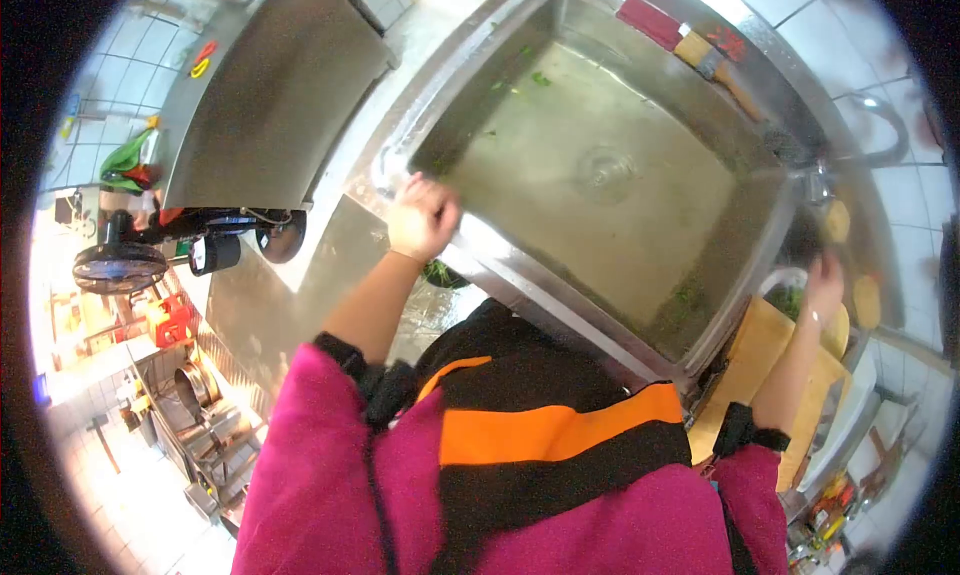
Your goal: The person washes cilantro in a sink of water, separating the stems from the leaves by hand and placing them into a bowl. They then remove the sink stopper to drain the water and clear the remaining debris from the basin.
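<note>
A metal sink (580,285) full of cloudy water lies in front of me, with green leaf scraps (541,79) floating in it. My left hand (423,215) is curled into a fist at the sink's near left corner, and nothing shows in it. Off the right side of the sink, my right hand (824,290) is smeared by motion, close to a container of greens (787,297) and a wooden board (745,365). What its fingers do is not clear. Above that hand stands the tap (818,183).
Along the sink's back ledge lie a dark red block (650,22) and a brush-like tool (705,57). A metal cabinet or counter panel (285,90) rises on the left, with a fan (120,267) beyond it. Round yellowish pieces (865,301) sit at the right wall.
</note>
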A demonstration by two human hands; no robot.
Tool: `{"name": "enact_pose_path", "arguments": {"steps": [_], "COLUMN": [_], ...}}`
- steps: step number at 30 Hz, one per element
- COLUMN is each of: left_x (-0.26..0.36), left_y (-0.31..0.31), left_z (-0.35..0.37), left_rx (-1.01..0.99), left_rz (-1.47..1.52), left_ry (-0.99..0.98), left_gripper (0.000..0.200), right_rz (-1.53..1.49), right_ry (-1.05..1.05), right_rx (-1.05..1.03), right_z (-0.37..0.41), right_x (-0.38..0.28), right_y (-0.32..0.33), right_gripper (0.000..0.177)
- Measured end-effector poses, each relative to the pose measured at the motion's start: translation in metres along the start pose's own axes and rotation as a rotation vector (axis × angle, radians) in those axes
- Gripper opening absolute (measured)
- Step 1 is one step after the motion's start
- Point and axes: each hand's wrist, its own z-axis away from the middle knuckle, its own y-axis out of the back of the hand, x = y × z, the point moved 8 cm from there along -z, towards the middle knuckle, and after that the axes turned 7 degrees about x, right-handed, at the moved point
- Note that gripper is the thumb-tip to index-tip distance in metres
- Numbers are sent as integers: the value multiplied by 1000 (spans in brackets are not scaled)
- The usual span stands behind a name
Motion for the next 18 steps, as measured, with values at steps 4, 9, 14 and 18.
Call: {"name": "enact_pose_path", "arguments": {"steps": [4, 9, 14, 18], "left_x": [2, 5, 5, 7], "left_y": [2, 3, 5, 7], "left_z": [-1, -1, -3, -5], "left_rx": [23, 7, 35, 39], "left_rz": [11, 23, 65, 93], "left_ry": [1, -3, 6, 14], "left_gripper": [4, 5, 5, 5], "right_rz": [-406, -744, -700, -683], "right_ry": [56, 404, 254, 39], "right_rx": [-334, -837, -656, -1039], "right_z": [11, 119, 158, 176], "right_x": [-186, -420, -505, -503], "right_y": [-76, -161, -240, -259], "right_gripper": [19, 24, 38, 26]}}
